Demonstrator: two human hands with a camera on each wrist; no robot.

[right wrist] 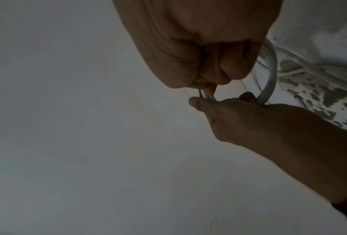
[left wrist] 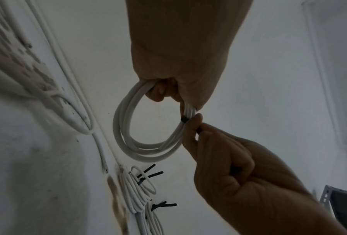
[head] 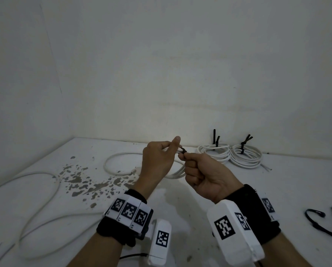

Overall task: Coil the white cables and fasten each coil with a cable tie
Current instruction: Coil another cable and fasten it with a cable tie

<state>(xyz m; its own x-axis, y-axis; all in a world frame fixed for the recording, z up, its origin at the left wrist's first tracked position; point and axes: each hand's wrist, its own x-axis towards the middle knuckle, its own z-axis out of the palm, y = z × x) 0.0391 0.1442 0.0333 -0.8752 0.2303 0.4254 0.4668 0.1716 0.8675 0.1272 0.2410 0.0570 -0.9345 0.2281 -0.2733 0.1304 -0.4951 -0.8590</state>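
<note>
head view: left hand point(head: 157, 158) raised above the surface point(head: 238, 189), grip curled round a white cable coil point(head: 175, 173), thumb sticking up; right hand point(head: 203, 174) just right of the coil, grip pinching a black cable tie point(head: 183, 151) looped round the strands. two tied coils point(head: 231, 154) lying beyond the held coil to its right, against the wall, black tie tails up. loose white cable point(head: 39, 199) trailing across the surface left of the held coil, over dark blotches point(head: 88, 182). spare black ties point(head: 323, 222) far right of the coil, near the frame edge.

left wrist view: shows the held coil's full loop and several strands, hidden by hands in the head view, with the tie's black band on the strands beside the right thumb.

right wrist view: dim; only an arc of the coil seen, tie not made out.
</note>
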